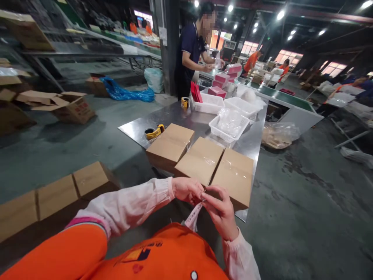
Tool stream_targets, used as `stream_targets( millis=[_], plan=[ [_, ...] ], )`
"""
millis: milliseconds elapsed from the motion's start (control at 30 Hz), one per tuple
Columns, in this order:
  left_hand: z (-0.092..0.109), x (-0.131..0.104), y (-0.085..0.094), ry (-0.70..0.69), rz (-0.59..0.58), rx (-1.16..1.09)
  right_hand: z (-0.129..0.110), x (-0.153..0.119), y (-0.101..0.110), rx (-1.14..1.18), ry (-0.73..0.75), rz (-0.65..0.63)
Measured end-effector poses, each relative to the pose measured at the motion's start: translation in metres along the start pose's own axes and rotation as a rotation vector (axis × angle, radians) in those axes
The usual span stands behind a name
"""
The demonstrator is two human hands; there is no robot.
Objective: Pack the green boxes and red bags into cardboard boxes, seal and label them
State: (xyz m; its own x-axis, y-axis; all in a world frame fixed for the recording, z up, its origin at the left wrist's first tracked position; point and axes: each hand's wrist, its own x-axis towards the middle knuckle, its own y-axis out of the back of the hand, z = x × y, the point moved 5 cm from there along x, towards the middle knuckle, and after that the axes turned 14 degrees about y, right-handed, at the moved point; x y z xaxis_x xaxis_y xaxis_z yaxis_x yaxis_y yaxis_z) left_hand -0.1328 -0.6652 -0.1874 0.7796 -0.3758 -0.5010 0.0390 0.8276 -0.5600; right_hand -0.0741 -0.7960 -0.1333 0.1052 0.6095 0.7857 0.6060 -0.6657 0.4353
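My left hand (189, 190) and my right hand (220, 210) meet in front of my chest, fingers pinched together. Between them they hold the top of a white strip of printed labels (192, 218), which hangs down below the fingertips. Its upper end is hidden by my fingers. Just beyond my hands, three taped cardboard boxes stand side by side on a metal table (201, 124): a left box (171, 144), a middle box (201, 157) and a right box (234, 171).
A yellow tape dispenser (154, 132) lies behind the left box, another (185, 103) farther back. White baskets (229, 134) hold clear plastic bags. More cardboard boxes (56, 194) line the floor at left. Across the table, a person (190, 50) works near pink boxes (220, 81).
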Motion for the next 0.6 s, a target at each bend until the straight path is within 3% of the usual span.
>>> stream_targets(
  millis=[67, 133, 200, 367, 433, 500, 600],
  plan=[
    [-0.005, 0.013, -0.002, 0.048, -0.035, -0.033, -0.004, 0.0, 0.011, -0.035, 0.116, 0.01],
    [-0.007, 0.024, -0.004, 0.062, -0.038, -0.073, -0.004, -0.005, 0.023, -0.039, 0.121, 0.046],
    [-0.005, 0.032, -0.005, 0.016, -0.001, -0.047, 0.0, -0.012, 0.033, -0.049, 0.046, 0.085],
    [0.018, 0.039, -0.022, -0.354, 0.132, 0.328, 0.015, -0.033, 0.054, -0.095, -0.271, 0.158],
    [0.02, 0.047, -0.027, -0.434, 0.199, 0.424, 0.02, -0.04, 0.062, -0.106, -0.362, 0.164],
    [0.016, 0.061, -0.027, -0.44, 0.268, 0.403, 0.026, -0.044, 0.07, -0.137, -0.399, 0.153],
    [0.001, 0.088, -0.022, -0.347, 0.347, 0.167, 0.036, -0.044, 0.08, -0.159, -0.388, 0.121]
  ],
)
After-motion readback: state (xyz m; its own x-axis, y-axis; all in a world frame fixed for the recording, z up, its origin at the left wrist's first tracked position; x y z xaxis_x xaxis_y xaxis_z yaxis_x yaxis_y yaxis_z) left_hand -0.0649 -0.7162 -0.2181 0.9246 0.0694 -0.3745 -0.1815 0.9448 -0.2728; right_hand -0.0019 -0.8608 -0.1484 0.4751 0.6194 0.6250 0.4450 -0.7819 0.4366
